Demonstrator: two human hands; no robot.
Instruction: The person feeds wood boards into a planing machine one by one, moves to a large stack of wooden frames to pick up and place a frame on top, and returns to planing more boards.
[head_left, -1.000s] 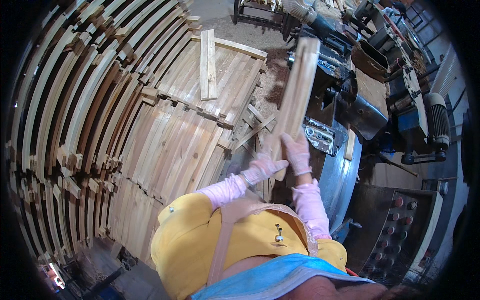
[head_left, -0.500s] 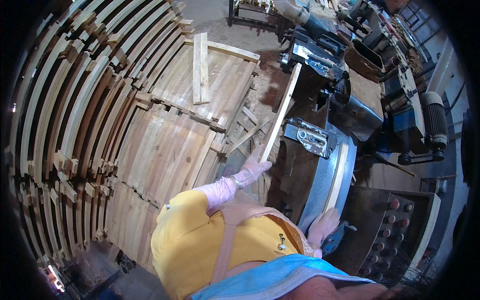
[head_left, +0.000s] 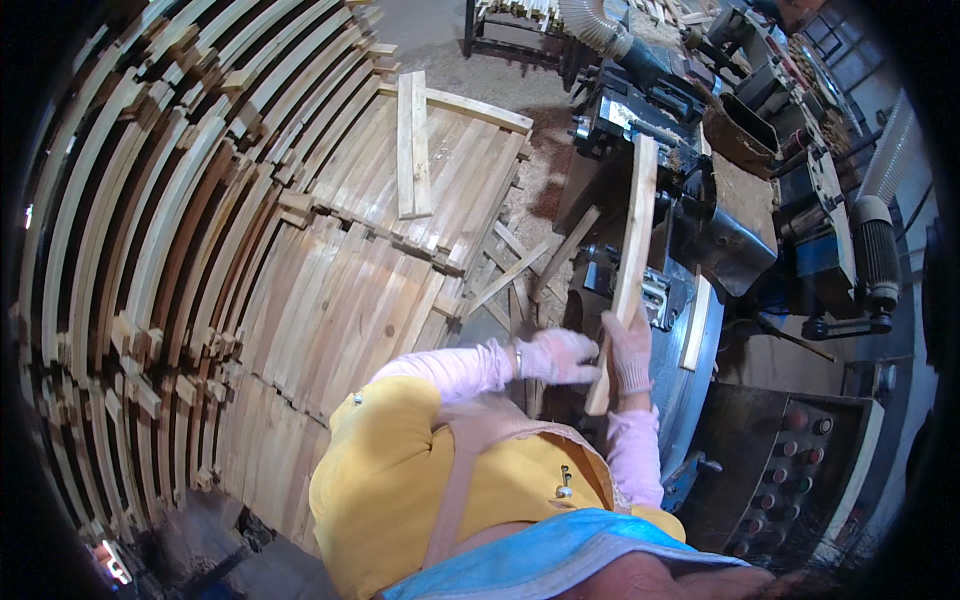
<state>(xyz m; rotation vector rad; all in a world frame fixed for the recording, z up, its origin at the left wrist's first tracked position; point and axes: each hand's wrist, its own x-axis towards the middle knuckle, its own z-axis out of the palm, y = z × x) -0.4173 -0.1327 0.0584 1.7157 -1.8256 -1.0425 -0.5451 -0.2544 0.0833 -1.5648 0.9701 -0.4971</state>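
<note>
Beside the metal table point(head_left: 685, 402), pinched the wooden strip point(head_left: 631, 248) near its lower end with the right hand point(head_left: 629, 354), probably for leverage, and held the left hand point(head_left: 558, 357) (fingers outstretched, contact unclear) alongside.

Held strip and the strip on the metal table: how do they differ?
The held strip is in the right hand, while the table strip lies on the metal table, untouched by either hand. The held strip shows longer in view; the table strip shows shorter. Both are pale wood.
</note>
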